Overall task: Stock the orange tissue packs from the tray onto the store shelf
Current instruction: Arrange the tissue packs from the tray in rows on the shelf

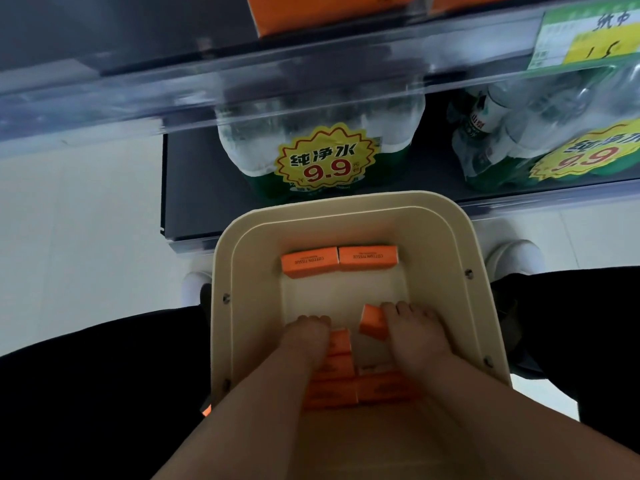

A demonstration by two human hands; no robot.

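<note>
Now lift squarely: right grip (415, 337) clamps a tilted orange pack (373, 323); left grip (306, 339) covers a second pack (341, 341), hold unclear.

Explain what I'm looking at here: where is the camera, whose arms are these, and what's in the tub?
No machine here: a person wears one camera on the head, looking down at their own bare arms. A beige tray sits between their knees, holding orange tissue packs; two lie side by side at its far end. The right hand grips one tilted pack. The left hand lies on another pack; its grip is unclear. Ahead is the store shelf with bottled water.
</note>
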